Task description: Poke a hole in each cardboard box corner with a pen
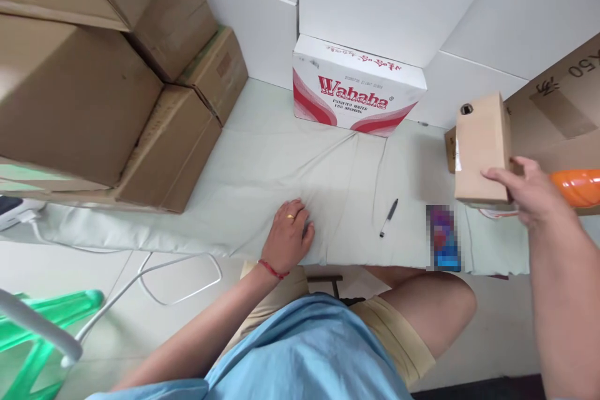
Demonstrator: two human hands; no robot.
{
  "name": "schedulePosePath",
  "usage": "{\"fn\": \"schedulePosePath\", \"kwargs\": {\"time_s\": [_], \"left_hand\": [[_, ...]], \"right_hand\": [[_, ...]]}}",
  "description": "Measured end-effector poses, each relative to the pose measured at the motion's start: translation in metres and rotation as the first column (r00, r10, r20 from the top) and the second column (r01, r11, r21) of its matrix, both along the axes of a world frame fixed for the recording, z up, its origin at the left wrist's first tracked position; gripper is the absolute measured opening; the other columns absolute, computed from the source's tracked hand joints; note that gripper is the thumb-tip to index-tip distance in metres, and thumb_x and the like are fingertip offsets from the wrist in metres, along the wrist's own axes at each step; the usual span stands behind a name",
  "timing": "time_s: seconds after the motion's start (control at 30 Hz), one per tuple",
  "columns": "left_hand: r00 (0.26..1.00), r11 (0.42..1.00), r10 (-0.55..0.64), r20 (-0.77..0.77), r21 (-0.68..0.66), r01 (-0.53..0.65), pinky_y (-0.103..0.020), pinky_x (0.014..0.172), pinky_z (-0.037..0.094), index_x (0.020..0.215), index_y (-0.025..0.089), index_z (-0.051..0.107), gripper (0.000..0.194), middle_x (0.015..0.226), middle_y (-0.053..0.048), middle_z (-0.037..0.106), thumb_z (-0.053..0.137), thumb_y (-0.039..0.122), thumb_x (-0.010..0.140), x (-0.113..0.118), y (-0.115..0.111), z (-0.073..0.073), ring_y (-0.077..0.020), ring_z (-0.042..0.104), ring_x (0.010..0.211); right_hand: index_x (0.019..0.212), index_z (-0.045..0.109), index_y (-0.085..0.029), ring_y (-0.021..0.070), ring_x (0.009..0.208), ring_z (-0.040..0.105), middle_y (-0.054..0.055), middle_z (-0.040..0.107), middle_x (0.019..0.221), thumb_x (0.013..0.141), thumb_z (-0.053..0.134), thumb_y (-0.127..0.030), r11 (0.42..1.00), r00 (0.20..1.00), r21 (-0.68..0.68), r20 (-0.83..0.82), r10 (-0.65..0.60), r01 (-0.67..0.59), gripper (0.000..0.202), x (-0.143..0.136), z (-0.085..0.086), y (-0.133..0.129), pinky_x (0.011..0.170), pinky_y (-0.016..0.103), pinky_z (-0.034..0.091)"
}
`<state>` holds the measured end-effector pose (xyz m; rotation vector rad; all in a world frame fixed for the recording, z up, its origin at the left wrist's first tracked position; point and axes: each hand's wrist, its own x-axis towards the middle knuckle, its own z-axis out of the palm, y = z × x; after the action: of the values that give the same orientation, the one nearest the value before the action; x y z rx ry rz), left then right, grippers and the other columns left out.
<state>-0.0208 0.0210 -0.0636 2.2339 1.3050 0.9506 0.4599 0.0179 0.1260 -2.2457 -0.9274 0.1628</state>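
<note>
On the right, my right hand (529,187) is closed around the lower right edge of a small brown cardboard box (480,144). The box has a round hole near its top and appears raised above the table; my thumb lies across its face. My left hand (288,232), with a ring and a red wrist cord, rests on the pale table cover (342,181) near the front edge. Its fingers are loosely bent, the thumb is apart, and I see nothing held there. Between the hands lies a black-and-clear pen (389,219).
Large cardboard boxes (70,94) are stacked at left. A white-and-red water carton (356,87) stands against the wall. Nearer my right arm are a blurred-out phone-shaped item (444,239), an orange bottle (579,187) and a big carton (557,112). A green stool (51,319) stands lower left.
</note>
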Motion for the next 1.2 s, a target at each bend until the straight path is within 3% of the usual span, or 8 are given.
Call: {"fn": "schedulePosePath", "kwargs": {"time_s": [0.07, 0.1, 0.23, 0.4, 0.57, 0.8, 0.97, 1.2], "left_hand": [[0.999, 1.0, 0.012, 0.049, -0.003, -0.012, -0.062, 0.117, 0.054, 0.102, 0.019, 0.068, 0.012, 0.121, -0.018, 0.07, 0.056, 0.02, 0.099, -0.002, 0.0, 0.001, -0.0381, 0.063, 0.137], [0.997, 1.0, 0.017, 0.076, -0.01, -0.016, -0.06, 0.114, 0.056, 0.1, 0.019, 0.067, 0.012, 0.119, -0.018, 0.07, 0.056, 0.02, 0.099, -0.002, -0.002, 0.003, -0.0378, 0.064, 0.136], [0.984, 0.997, -0.012, 0.176, -0.074, 0.026, -0.05, 0.105, 0.06, 0.098, 0.022, 0.066, 0.014, 0.11, -0.013, 0.073, 0.053, 0.019, 0.1, 0.007, -0.016, 0.017, -0.0312, 0.07, 0.125], [0.958, 0.973, -0.096, 0.271, -0.179, 0.148, -0.04, 0.095, 0.061, 0.098, 0.024, 0.065, 0.012, 0.105, -0.009, 0.076, 0.054, 0.02, 0.099, 0.034, -0.034, 0.045, -0.0247, 0.076, 0.11], [0.935, 0.946, -0.103, 0.34, -0.257, 0.198, -0.04, 0.094, 0.059, 0.095, 0.023, 0.066, 0.012, 0.101, -0.008, 0.076, 0.054, 0.021, 0.096, 0.045, -0.029, 0.065, -0.0247, 0.076, 0.105], [0.921, 0.898, 0.044, 0.388, -0.42, 0.134, -0.034, 0.081, 0.063, 0.1, 0.022, 0.066, 0.028, 0.103, -0.009, 0.074, 0.052, 0.046, 0.104, 0.023, -0.021, 0.073, -0.0231, 0.074, 0.1], [0.898, 0.742, 0.139, 0.418, -0.645, 0.185, -0.041, 0.094, 0.063, 0.12, 0.02, 0.065, 0.052, 0.129, -0.013, 0.074, 0.056, 0.068, 0.101, 0.013, -0.017, 0.08, -0.0284, 0.072, 0.121], [0.859, 0.548, 0.202, 0.47, -0.781, 0.299, -0.05, 0.109, 0.058, 0.151, 0.021, 0.06, 0.087, 0.145, -0.018, 0.073, 0.064, 0.084, 0.091, 0.014, -0.014, 0.087, -0.0387, 0.069, 0.138]], "right_hand": [[0.131, 0.071, -0.018, 0.0352, 0.107, 0.073, 0.023, 0.075, 0.128, 0.064, 0.083, -0.044, 0.99, 0.869, 0.138, -0.491, 0.064, 0.005, 0.073, -0.044, -0.009, -0.044, 0.088, 0.051, 0.058], [0.125, 0.074, -0.02, 0.0378, 0.111, 0.073, 0.021, 0.075, 0.128, 0.066, 0.079, -0.05, 0.976, 0.788, 0.198, -0.613, 0.056, 0.085, 0.066, -0.068, -0.017, -0.065, 0.088, 0.052, 0.06], [0.114, 0.078, -0.032, 0.0399, 0.122, 0.071, 0.011, 0.08, 0.12, 0.08, 0.063, -0.073, 0.892, 0.56, 0.294, -0.826, 0.055, 0.345, 0.056, -0.152, -0.056, -0.126, 0.084, 0.056, 0.062], [0.113, 0.081, -0.043, 0.0345, 0.129, 0.072, -0.001, 0.083, 0.121, 0.086, 0.063, -0.078, 0.868, 0.342, 0.321, -0.92, 0.192, 0.378, 0.047, -0.207, -0.079, -0.135, 0.097, 0.057, 0.062], [0.114, 0.081, -0.044, 0.0304, 0.136, 0.069, -0.005, 0.084, 0.12, 0.082, 0.071, -0.077, 0.869, 0.251, 0.378, -0.918, 0.307, 0.32, 0.047, -0.224, -0.071, -0.118, 0.105, 0.053, 0.06], [0.118, 0.079, -0.037, 0.0302, 0.119, 0.076, -0.003, 0.085, 0.108, 0.082, 0.079, -0.062, 0.89, 0.221, 0.374, -0.921, 0.322, 0.261, 0.044, -0.23, -0.066, -0.104, 0.108, 0.052, 0.06], [0.119, 0.078, -0.028, 0.0304, 0.116, 0.078, 0.001, 0.085, 0.107, 0.076, 0.088, -0.057, 0.935, 0.223, 0.301, -0.94, 0.257, 0.19, 0.053, -0.241, -0.07, -0.1, 0.101, 0.046, 0.065], [0.125, 0.075, -0.024, 0.0351, 0.118, 0.077, 0.006, 0.085, 0.112, 0.075, 0.09, -0.053, 0.954, 0.197, 0.3, -0.936, 0.29, 0.022, 0.06, -0.267, -0.074, -0.098, 0.101, 0.049, 0.065]]}}
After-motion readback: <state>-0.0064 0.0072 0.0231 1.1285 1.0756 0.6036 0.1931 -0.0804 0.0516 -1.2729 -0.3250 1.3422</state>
